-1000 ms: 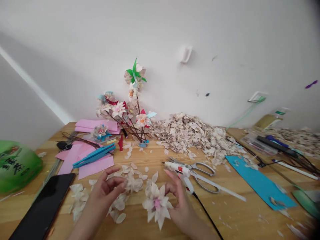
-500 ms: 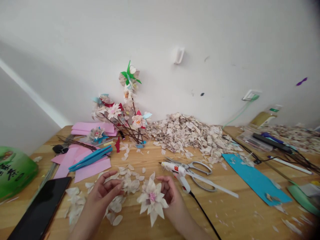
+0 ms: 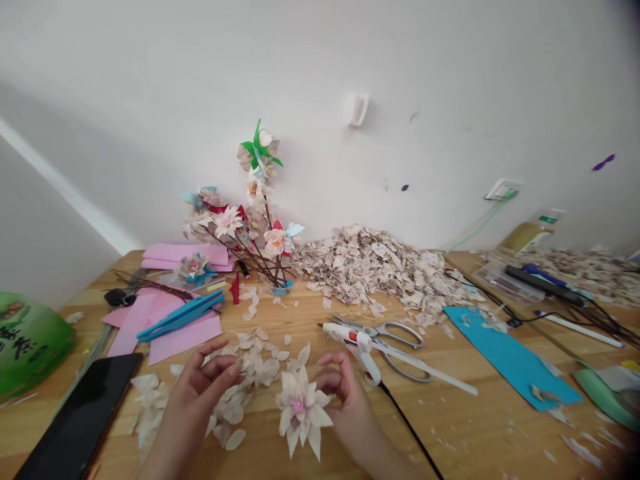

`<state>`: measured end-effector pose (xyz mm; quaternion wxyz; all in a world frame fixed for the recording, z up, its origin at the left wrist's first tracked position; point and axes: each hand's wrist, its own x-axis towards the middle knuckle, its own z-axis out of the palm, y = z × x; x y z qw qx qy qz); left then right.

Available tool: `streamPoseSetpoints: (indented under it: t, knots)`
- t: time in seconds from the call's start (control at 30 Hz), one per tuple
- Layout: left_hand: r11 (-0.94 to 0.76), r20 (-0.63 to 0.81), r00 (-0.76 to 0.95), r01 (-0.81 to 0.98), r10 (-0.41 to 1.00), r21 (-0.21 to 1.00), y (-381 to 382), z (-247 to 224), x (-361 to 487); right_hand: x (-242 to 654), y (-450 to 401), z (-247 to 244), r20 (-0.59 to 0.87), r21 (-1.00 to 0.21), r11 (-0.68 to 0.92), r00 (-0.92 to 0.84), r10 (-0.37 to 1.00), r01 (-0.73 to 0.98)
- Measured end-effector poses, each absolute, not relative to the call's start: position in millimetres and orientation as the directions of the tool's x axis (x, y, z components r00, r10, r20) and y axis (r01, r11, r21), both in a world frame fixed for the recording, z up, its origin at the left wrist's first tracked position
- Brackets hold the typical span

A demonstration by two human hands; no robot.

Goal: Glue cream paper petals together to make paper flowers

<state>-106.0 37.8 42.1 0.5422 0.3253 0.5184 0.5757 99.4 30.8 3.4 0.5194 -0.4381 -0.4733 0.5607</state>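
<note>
A pale, pointed-petal flower (image 3: 300, 407) with a pink centre faces up near the table's front edge. My right hand (image 3: 345, 403) is at its right side, thumb and fingers closed on it from behind; the fingertips are partly hidden by petals. My left hand (image 3: 203, 390) hovers over loose petals (image 3: 233, 407), its fingers curved and apart, with nothing seen between them. More loose petals (image 3: 263, 367) lie between the two hands. Right of my right hand are a white glue gun (image 3: 357, 340) and grey-handled scissors (image 3: 403, 337).
Made flowers (image 3: 227, 223) on twigs stand by the wall, beside a large petal heap (image 3: 375, 267). Blue tweezers (image 3: 183, 317) rest on pink paper (image 3: 185, 340) at left, near a black phone (image 3: 83, 413). A blue sheet (image 3: 510, 360) lies at right.
The flower has turned and tilted a little in my right hand, moving slightly left and down. My left hand has shifted slightly left.
</note>
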Motion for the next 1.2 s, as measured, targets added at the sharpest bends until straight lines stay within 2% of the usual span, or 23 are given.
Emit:
streamPoseSetpoints:
  t: [0.2, 0.27, 0.33, 0.47, 0.6, 0.7, 0.8, 0.9, 1.03, 1.1, 1.2]
  knots:
    - [-0.058, 0.006, -0.228, -0.222, 0.974, 0.973, 33, 46, -105, 107, 25, 10, -0.050, -0.998, -0.044, -0.190, 0.981, 0.035]
    - [-0.076, 0.026, -0.232, -0.211, 0.972, 0.975, 31, 48, -104, 110, 25, 8, 0.021, -0.990, 0.053, -0.230, 0.973, 0.130]
    - [-0.080, 0.030, -0.238, -0.204, 0.971, 0.976, 30, 49, -103, 113, 25, 5, 0.160, -0.943, 0.229, -0.276, 0.948, 0.241]
    - [-0.060, 0.011, -0.241, -0.201, 0.971, 0.978, 30, 48, -103, 120, 25, 5, 0.388, -0.754, 0.518, -0.363, 0.847, 0.403]
    - [-0.096, 0.057, -0.236, -0.158, 0.970, 0.983, 30, 44, -103, 124, 23, 14, 0.459, -0.614, 0.646, -0.460, 0.760, 0.454]
    - [-0.146, 0.132, -0.201, -0.055, 0.971, 0.988, 25, 41, -102, 122, 20, 18, 0.452, -0.593, 0.660, -0.488, 0.747, 0.461]
    - [-0.191, 0.193, -0.188, 0.026, 0.963, 0.981, 20, 41, -98, 119, 19, 21, 0.425, -0.613, 0.647, -0.500, 0.754, 0.454]
    - [-0.167, 0.163, -0.222, 0.004, 0.961, 0.986, 20, 42, -96, 117, 18, 22, 0.378, -0.696, 0.586, -0.481, 0.791, 0.415]
    - [-0.083, 0.046, -0.226, -0.160, 0.973, 0.984, 29, 40, -99, 115, 21, 21, 0.187, -0.949, 0.265, -0.375, 0.908, 0.169]
    - [-0.037, -0.025, -0.239, -0.251, 0.971, 0.967, 34, 38, -100, 112, 24, 19, 0.077, -0.996, 0.090, -0.346, 0.935, 0.021]
    - [0.058, -0.145, -0.240, -0.337, 0.960, 0.940, 38, 35, -100, 106, 29, 11, -0.037, -0.989, -0.076, -0.289, 0.956, -0.123]
